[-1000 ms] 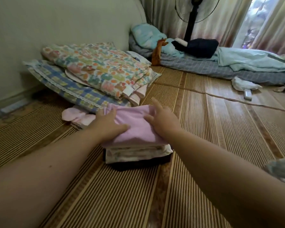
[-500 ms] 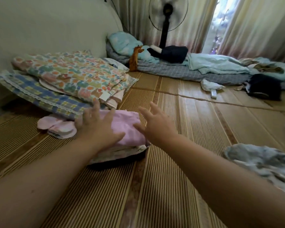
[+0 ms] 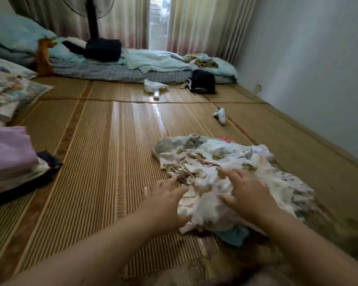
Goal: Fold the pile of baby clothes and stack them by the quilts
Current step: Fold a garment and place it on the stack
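Observation:
A crumpled pile of baby clothes (image 3: 211,159), white with pale prints, lies on the woven mat at centre right. My left hand (image 3: 165,199) reaches its near left edge with fingers spread, fingertips touching the cloth. My right hand (image 3: 244,193) lies on top of the pile, fingers spread and slightly bent, holding nothing that I can make out. The stack of folded clothes (image 3: 8,157), pink piece on top, sits at the left edge. The floral quilts (image 3: 6,93) lie behind it at far left.
The straw mat (image 3: 103,153) covers the floor. A mattress with blue bedding (image 3: 120,69), a fan stand (image 3: 92,19) and a dark bundle (image 3: 203,81) lie along the far end. A white tube (image 3: 220,115) and a remote (image 3: 156,94) lie on the mat. A wall runs along the right.
Both hands left the pink folded piece on the stack and swung right to the unfolded pile. The view turned right with them.

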A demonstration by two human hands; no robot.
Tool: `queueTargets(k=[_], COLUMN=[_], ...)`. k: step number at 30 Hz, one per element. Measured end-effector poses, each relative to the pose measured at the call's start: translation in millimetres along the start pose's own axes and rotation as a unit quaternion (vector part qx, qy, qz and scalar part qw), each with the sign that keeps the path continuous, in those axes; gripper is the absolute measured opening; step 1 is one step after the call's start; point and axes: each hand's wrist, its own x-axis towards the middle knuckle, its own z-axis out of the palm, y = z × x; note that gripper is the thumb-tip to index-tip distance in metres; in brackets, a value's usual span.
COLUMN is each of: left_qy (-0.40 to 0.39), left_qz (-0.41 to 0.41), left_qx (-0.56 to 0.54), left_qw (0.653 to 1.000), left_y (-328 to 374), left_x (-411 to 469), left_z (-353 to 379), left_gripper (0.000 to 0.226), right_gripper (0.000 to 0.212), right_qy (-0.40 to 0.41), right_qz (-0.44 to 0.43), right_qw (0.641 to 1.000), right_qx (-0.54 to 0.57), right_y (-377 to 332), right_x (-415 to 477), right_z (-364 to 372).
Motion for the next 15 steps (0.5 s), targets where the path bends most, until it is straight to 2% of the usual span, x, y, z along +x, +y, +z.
queueTargets(k=[3,6,7,9,10,12,14,15], left_qy=[-0.011,-0.035,-0.032,-0.006,0.009,0.027,0.025,0.023], left_qz=[0.05,0.076,0.071,0.057,0.055,0.042,0.005,-0.021], left_qx=[-0.003,-0.033,-0.034,-0.041,-0.057,-0.1,-0.152,-0.198], left_qw=[0.999,0.996,0.996,0.998,0.997,0.994,0.988,0.98], left_y=[32.5,53.7,56.3,56.4,55.6,53.5,51.9,51.5], left_x=[24.7,42.7,46.7,52.1,53.7,55.2,56.9,58.2], left_z=[12.0,24.4,27.6,29.9,28.5,21.9,14.2,10.6], left_gripper=[0.092,0.103,0.099,0.071,0.051,0.018,0.008,0.008], right_gripper=[0.097,0.116,0.119,0.117,0.109,0.075,0.038,0.029], right_qy=[-0.047,-0.13,-0.146,-0.151,-0.141,-0.089,-0.036,-0.019], right_qz=[0.101,0.151,0.161,0.17,0.169,0.158,0.153,0.151], right_qw=[0.994,0.979,0.976,0.974,0.975,0.983,0.987,0.987], right_qx=[-0.023,-0.029,-0.024,0.002,0.017,0.035,0.039,0.042], right_y=[53.0,84.7,91.9,101.1,104.1,109.2,110.9,110.7], right_x=[-1.5,-2.8,-3.7,-6.0,-7.4,-9.0,-10.1,-10.8], right_z=[5.6,16.6,21.5,27.7,28.5,28.2,25.1,22.8])
